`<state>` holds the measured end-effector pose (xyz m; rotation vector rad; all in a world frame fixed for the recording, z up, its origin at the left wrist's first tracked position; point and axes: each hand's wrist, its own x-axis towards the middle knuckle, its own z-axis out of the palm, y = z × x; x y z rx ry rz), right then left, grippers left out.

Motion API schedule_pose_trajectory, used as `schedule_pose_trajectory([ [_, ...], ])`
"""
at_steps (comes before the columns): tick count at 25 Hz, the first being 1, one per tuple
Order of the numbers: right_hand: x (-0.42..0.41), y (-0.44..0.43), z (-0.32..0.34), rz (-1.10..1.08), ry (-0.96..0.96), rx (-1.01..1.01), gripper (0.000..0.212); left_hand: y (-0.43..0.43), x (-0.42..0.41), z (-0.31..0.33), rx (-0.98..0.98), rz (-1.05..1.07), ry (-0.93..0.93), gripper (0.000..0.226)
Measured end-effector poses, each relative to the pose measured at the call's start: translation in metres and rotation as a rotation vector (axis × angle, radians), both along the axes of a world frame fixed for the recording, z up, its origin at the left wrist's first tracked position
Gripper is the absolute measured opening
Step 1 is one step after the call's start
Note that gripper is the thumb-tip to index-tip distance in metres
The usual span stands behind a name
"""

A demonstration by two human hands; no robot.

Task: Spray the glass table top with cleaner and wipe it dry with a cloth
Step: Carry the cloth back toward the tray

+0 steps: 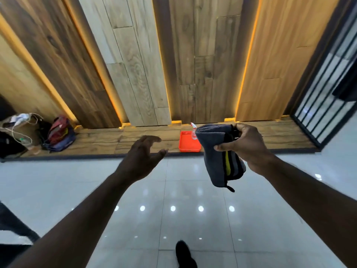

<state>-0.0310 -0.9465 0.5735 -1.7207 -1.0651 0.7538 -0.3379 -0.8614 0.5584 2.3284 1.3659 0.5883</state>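
A folded grey microfibre cloth with a yellow-and-black stripe [216, 151] is held by the right hand [249, 146], raised in front of the body above the glossy pale tiled floor [173, 190]. Thumb and fingers are curled round its upper half and clamped on it; the lower half hangs free. The long axis of the fold runs near vertical, slightly tilted, with the rounded fold uppermost and a small black tab pointing down.

The left hand [141, 157] is held forward, empty, fingers apart and gently bent.

A clear plastic spray bottle with a red-and-white trigger head [193, 130] is seen upright at the orange plastic tray [188, 145] on the low wooden ledge [96, 140], well ahead and partly hidden by the cloth. Whether it stands in the tray or behind it cannot be told; nozzle direction is not resolved. The glass table top is not in view.

Handling, judged: the cloth is soft, light and limp, and is best gripped across the fold so the layers stay together. The bottle is probably light and smooth, and is best taken round the neck under the trigger
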Motion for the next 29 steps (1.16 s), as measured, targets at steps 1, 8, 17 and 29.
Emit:
schedule_pose_trajectory([
  [1,0.005,0.032,-0.004,0.001,-0.01,-0.011,0.067,0.028,0.005,-0.006,0.005,0.011,-0.019,0.053],
  [8,0.043,0.237,-0.005,0.005,-0.085,-0.064,0.07,0.23,0.036,-0.018,-0.073,0.014,-0.048,0.051],
  [17,0.128,0.473,-0.084,0.101,-0.16,-0.183,0.055,0.469,0.139,-0.075,-0.195,0.033,0.006,0.05],
  [29,0.177,0.741,-0.249,0.164,-0.269,-0.731,0.038,0.712,0.199,-0.211,-0.607,0.139,0.01,0.048],
])
